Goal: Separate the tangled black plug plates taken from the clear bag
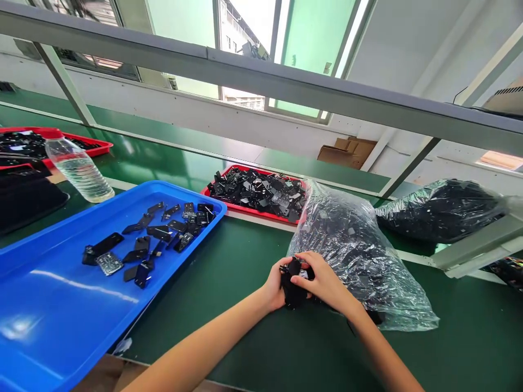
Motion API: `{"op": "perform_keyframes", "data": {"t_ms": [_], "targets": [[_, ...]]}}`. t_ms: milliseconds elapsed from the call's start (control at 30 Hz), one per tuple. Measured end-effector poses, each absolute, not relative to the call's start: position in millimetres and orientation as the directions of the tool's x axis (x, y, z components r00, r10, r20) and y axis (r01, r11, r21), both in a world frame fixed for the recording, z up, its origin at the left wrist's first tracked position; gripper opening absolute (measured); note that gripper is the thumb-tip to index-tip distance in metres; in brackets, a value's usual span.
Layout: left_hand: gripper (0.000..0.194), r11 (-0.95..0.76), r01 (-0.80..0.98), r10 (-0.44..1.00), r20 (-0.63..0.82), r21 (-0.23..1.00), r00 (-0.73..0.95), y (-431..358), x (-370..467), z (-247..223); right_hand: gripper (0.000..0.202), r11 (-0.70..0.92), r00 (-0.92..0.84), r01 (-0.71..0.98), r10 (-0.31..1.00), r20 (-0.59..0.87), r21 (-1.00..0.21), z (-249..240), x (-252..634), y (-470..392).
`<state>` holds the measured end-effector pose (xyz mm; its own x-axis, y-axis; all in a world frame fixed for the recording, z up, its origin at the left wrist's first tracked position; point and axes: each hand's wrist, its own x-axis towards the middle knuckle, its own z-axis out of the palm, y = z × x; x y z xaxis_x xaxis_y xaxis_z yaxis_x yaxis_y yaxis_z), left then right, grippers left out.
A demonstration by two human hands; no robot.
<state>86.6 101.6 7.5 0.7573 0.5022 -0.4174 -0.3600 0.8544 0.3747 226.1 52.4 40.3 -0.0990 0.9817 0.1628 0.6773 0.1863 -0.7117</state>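
Right of the blue rectangular plastic tray (53, 326), the flat tabletop (245, 256) is green; the small handheld parts (293, 294) seem black.

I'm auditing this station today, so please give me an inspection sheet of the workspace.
Surface: green tabletop, glossy in places.
Job's things: black parts, held; similar pieces loose in a blue tray and heaped in a red tray; a clear plastic bag of dark pieces.
Clutter: red-capped bottle behind the blue tray; second red tray at far left; another filled bag at right.
Hands: left hand holds the black parts; right hand has its fingers on them.
Cables: possibly one thin wire, upper right.
Surroundings: metal rail overhead, windows, cardboard beyond the bench.
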Motion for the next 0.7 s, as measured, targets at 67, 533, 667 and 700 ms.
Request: {"op": "perform_keyframes", "data": {"t_ms": [67,533,667,700], "targets": [[0.036,0.861,-0.330,0.485,-0.430,0.388,0.762,101,88,7,0.047,0.182,-0.088,0.657,0.982,0.165,-0.732,35,226,46],[0.034,0.882,-0.233,0.437,-0.524,0.410,0.731,105,91,12,0.024,0.333,0.180,0.638,0.812,0.555,-0.694,19,220,27],[0.033,0.893,-0.196,0.410,-0.554,0.404,0.724,107,92,16,0.018,0.318,0.215,0.648,0.795,0.567,-0.692,24,229,27],[0.033,0.894,-0.194,0.408,-0.555,0.403,0.725,107,92,16,0.018,0.309,0.226,0.643,0.798,0.559,-0.701,25,231,27]]}}
